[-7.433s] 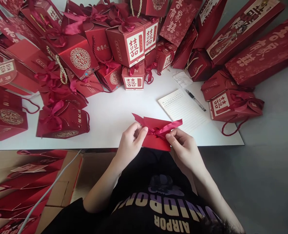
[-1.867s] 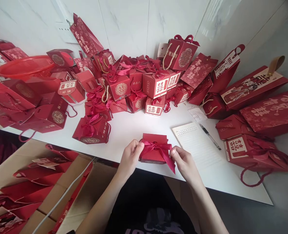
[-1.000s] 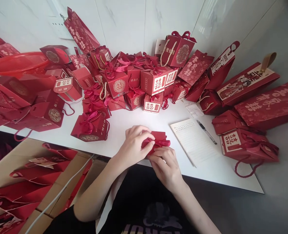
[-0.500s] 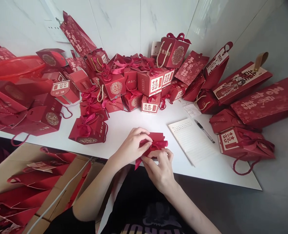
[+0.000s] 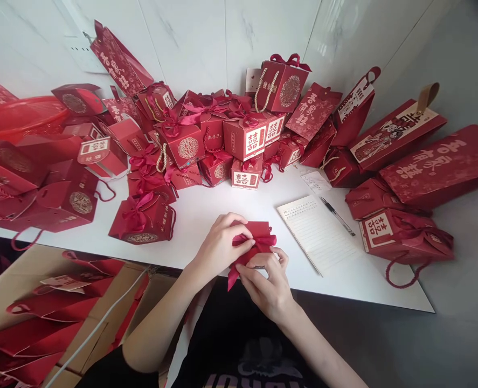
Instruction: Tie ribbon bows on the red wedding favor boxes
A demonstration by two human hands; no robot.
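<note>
At desk (image 5: pixel 206 200) edge: red box (image 5: pixel 258 228), ribbon (image 5: pixel 268 241) tied across; long axis unclear, partly covered.
Ribbon tail: pts twd wearer, slightly L.
L hand (image 5: pixel 224 245): palm down, pinching ribbon.
R hand (image 5: pixel 268 279): fingers bent at ribbon, can't tell grip.

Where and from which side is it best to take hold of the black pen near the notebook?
Probably best by the middle of the pen, from above, thumb and finger across its two long sides: it is slim, lies flat and nothing covers it. The right hand is nearer, though it is at the ribbon.
</note>
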